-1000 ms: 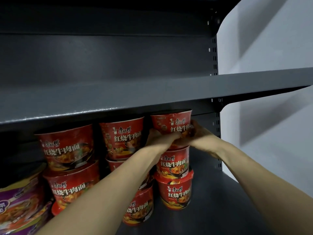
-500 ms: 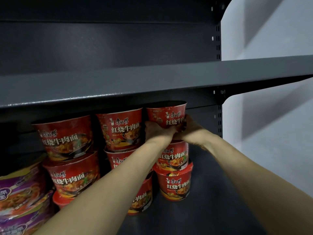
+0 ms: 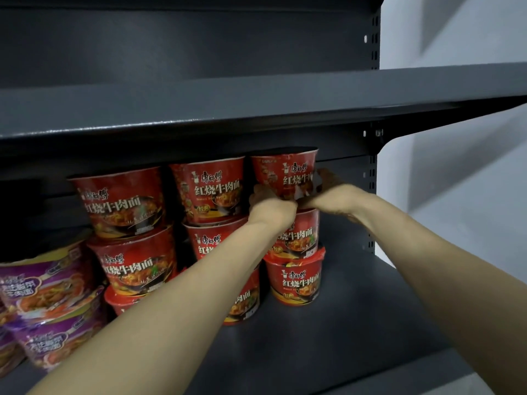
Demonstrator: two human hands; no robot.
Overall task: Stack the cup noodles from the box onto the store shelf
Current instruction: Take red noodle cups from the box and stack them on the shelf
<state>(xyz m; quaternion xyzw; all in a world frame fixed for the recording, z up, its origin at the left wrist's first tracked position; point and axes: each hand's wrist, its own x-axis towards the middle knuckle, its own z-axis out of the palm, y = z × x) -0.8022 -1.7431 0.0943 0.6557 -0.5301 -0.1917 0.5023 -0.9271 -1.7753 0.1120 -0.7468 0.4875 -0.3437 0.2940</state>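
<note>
At the right-hand column of the lower shelf (image 3: 328, 346), third tier up, both my hands are on the top cup (image 3: 285, 172). My left hand (image 3: 271, 209) is at its 7 o'clock and my right hand (image 3: 333, 195) at its 4 o'clock. The fingers (image 3: 259, 196) curl round the lower wall on both sides, with nothing else held.

The cup lies at 12 o'clock from my knuckles, long axis upright, print facing me. At 6 o'clock below it are the middle cup (image 3: 299, 238), then the bottom cup (image 3: 296, 280). My hands cover the seam, so I cannot tell if the base is fully seated on the lid below.

The rim sits close under the upper shelf board (image 3: 256, 109) — little room to lift. The neighbour cup (image 3: 211, 189) is just beside at 9 o'clock.

My call: settle it straight down, then release. Both hands are equally near — the risk is nudging the column sideways on letting go.
</note>
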